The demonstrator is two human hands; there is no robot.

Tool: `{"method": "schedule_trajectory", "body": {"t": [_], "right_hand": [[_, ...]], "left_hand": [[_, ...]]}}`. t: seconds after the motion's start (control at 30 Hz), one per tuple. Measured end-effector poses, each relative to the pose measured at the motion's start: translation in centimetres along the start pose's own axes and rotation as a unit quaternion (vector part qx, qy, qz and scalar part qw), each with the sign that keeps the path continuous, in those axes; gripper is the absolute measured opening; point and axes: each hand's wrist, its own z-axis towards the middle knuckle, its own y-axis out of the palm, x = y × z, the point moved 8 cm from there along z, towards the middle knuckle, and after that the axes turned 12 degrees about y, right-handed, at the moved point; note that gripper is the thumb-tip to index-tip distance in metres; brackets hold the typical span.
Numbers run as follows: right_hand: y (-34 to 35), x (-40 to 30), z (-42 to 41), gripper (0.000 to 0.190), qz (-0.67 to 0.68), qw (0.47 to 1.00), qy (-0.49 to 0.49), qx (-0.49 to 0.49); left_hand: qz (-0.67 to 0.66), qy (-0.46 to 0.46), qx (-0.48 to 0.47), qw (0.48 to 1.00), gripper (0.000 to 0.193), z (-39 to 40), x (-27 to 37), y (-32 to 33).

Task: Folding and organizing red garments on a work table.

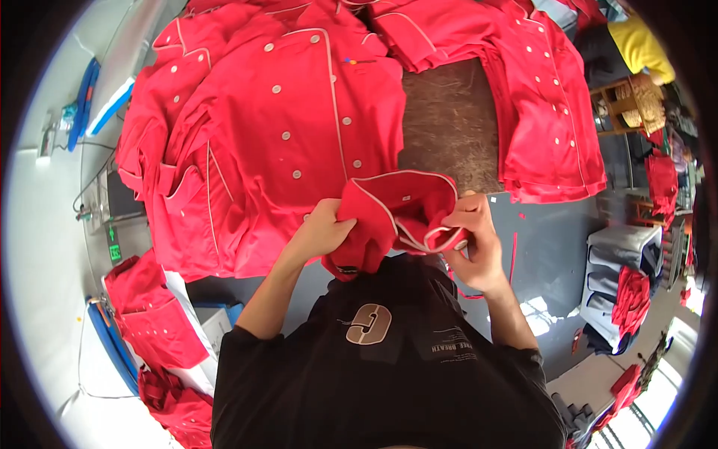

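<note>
Both my hands hold a red garment (367,224) with white piping, close in front of my chest. My left hand (321,234) pinches the folded cloth at its left side, thumb on top. My right hand (477,241) grips the piped edge at the right, where a pale button shows by the fingers. A small white tag sits inside the fold between my hands. Just beyond lies a red double-breasted jacket (247,129) with pale buttons and a small embroidered mark on the chest. The lower part of the held garment is bunched and partly hidden.
The worn brown tabletop (451,118) shows between the jackets. More red jackets (547,101) hang over its right side. Red garments (160,325) lie at the lower left. Stacked cloth bundles (611,280) stand right. A person in yellow (639,47) is at the upper right.
</note>
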Motion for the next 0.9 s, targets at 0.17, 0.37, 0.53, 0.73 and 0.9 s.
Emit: {"method": "schedule_trajectory", "body": {"t": [0.17,0.37,0.53,0.73,0.9], "right_hand": [[-5.0,6.9,1.5,0.060,0.538,0.836,0.091,0.064],[0.6,14.5,-2.7,0.054,0.141,0.938,0.175,-0.263],[-10.7,7.4,-9.5,0.040,0.125,0.874,0.141,-0.448],[-25.5,3.4,-13.3,0.017,0.153,0.984,-0.069,0.058],[-31.9,0.1,-17.0,0.004,-0.190,0.976,-0.069,0.075]], "left_hand": [[-0.297,0.175,0.051,0.937,0.021,-0.7,10.8,3.0],[-0.184,0.278,-0.065,0.941,0.054,0.7,12.4,4.0],[-0.199,0.374,-0.071,0.903,0.083,-0.9,23.0,6.1],[0.256,0.472,0.194,0.821,0.021,-1.2,33.4,12.3],[0.007,0.525,0.239,0.817,0.017,2.2,34.6,15.0]]}}
